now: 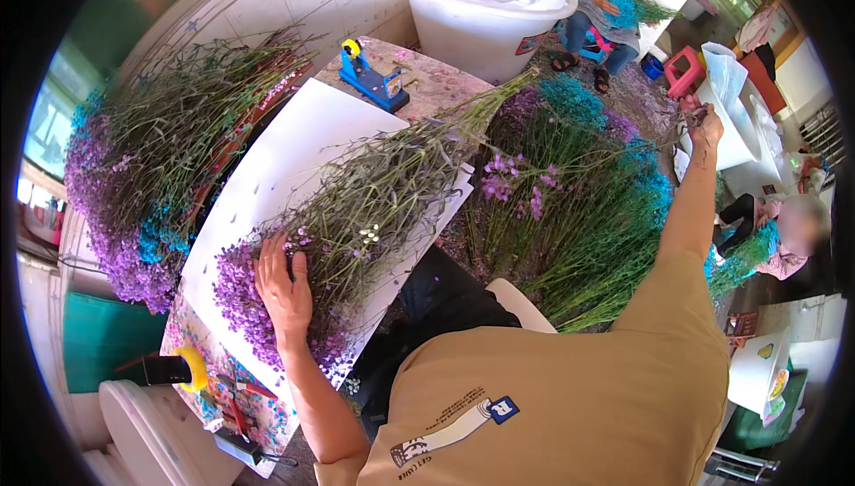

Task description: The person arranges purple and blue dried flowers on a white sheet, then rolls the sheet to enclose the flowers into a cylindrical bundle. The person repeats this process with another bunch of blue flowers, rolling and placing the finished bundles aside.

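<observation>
My left hand (284, 292) lies flat, fingers extended, on the purple flower heads of a large bunch (374, 192). The bunch rests diagonally on white paper sheets (280, 145), its bare stems gathered toward the far right. Out to the right, my right hand (705, 128) is closed around thin dark stems. A long stem with purple blossoms (497, 178) appears to run from that hand back toward the bunch; its grip end is too small to see clearly. Below it is a heap of green-stemmed flowers with turquoise heads (648, 178).
A blue tape dispenser (374, 82) stands on the table's far end. Another purple and turquoise pile (180, 152) lies at left. Yellow tape (190, 369) and red-handled tools (237, 412) sit near the front. A white tub (481, 18) is behind; two people sit with turquoise flowers.
</observation>
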A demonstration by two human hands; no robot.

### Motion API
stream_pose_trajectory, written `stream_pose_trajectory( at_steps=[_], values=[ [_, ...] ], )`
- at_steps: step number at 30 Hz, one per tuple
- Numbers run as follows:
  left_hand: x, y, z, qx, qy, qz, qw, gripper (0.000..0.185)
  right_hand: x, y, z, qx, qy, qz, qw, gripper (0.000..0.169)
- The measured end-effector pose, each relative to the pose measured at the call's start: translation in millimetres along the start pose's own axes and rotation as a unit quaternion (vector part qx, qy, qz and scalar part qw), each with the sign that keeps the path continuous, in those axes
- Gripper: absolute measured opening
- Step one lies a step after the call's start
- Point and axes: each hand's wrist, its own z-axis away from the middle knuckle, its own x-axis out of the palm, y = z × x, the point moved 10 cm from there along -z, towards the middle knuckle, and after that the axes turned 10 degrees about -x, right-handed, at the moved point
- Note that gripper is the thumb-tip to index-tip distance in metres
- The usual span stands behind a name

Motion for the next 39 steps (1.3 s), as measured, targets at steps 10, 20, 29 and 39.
stream_pose_trajectory(
  at_steps=[10, 20, 29, 39],
  values=[
    [17, -24, -19, -0.048, -0.069, 0.027, 0.996, 0.043, 163, 117, 224, 0.180, -0.347, 0.124, 0.912, 0.020],
    [16, -33, -15, -0.027, -0.031, -0.010, 0.999, 0.046, 273, 244, 390, 0.361, -0.331, 0.094, 0.867, 0.014],
    [18, -41, -10, -0.026, -0.026, -0.006, 0.999, 0.045, 277, 218, 382, 0.199, -0.415, 0.187, 0.868, 0.018],
    [16, -37, -13, -0.025, -0.035, 0.017, 0.999, 0.043, 293, 210, 365, -0.173, -0.522, 0.398, 0.734, 0.017]
  ],
)
